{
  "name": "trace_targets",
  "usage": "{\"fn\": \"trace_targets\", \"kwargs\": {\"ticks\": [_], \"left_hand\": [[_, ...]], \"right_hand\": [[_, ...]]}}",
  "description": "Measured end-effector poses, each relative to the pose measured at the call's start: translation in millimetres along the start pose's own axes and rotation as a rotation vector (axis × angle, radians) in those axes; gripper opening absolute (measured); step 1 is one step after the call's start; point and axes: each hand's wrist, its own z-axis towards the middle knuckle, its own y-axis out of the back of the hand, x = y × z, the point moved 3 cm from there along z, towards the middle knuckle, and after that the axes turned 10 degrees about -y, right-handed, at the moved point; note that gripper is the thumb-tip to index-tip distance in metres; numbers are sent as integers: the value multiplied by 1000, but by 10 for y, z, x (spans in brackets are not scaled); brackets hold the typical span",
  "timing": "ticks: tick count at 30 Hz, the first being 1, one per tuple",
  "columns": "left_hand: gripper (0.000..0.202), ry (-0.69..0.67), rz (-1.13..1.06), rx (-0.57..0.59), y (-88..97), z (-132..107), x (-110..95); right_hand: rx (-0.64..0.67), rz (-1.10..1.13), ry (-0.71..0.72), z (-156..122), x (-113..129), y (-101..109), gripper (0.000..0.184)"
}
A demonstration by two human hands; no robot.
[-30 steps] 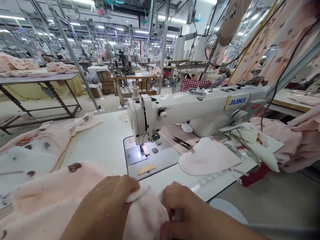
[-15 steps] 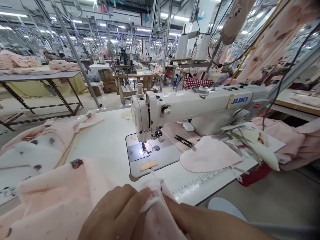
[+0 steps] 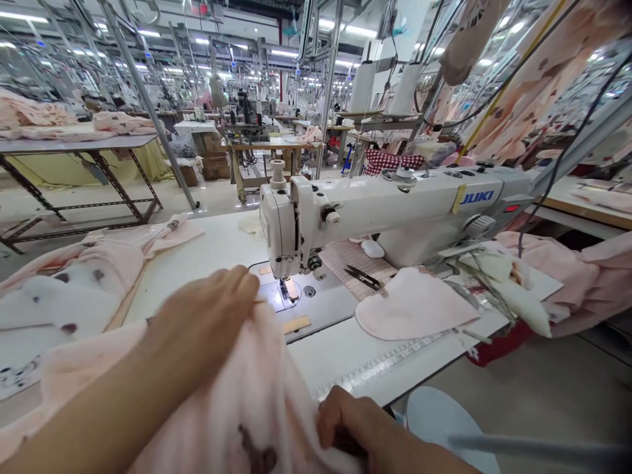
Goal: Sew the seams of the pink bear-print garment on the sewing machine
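Note:
My left hand [image 3: 212, 316] is raised in front of the needle area, its fingers closed on an edge of pale pink printed fabric [image 3: 257, 401]. The cloth hangs from it toward the lower right, blurred by motion. Low and nearer to me, my right hand [image 3: 355, 424] curls its fingers around another part of the same fabric. Just beyond my left hand stands a white sewing machine [image 3: 365, 201], its lamp lighting the presser foot [image 3: 285, 288]. No cloth lies under the foot.
Thread snips [image 3: 363, 278] rest on a checked cloth beside a pale heart-shaped piece [image 3: 415, 306]. A ruler strip [image 3: 375, 365] runs along the table's front edge. More pink fabric [image 3: 113, 263] is piled on the left. A metal pole [image 3: 148, 105] stands behind the table.
My hands have moved apart from being close together. The left rose toward the machine, lifting the fabric; the right drew back toward me, stretching the cloth between them.

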Motion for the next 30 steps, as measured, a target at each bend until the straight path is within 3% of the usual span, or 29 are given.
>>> {"fn": "trace_targets", "kwargs": {"ticks": [3,6,9,12,14,17,19,22,27,30], "left_hand": [[33,-70,22,112,-419,380,-40],[28,-42,-6,103,-647,397,-139],[27,30,-28,101,-581,182,-105],[19,98,-76,96,-397,58,33],[16,80,-105,109,-337,114,92],[15,43,-81,110,-372,298,64],[12,100,-29,50,-416,359,-19],[8,150,-10,-8,-502,256,-250],[30,-129,-27,-100,-631,-76,-723],[25,-182,-60,-119,-660,-141,-806]], "right_hand": [[27,-220,-163,-135,78,297,34],[-26,-296,-190,-106,50,492,23],[-113,-407,-20,51,-50,440,14],[3,-430,184,171,-145,230,13],[73,-436,222,180,-174,145,11],[-7,-527,175,111,-132,216,8],[-44,-584,135,66,-62,342,16],[-48,-683,146,140,71,554,24],[-81,-949,303,742,250,746,42],[-52,-1081,397,1120,293,700,40]]}}
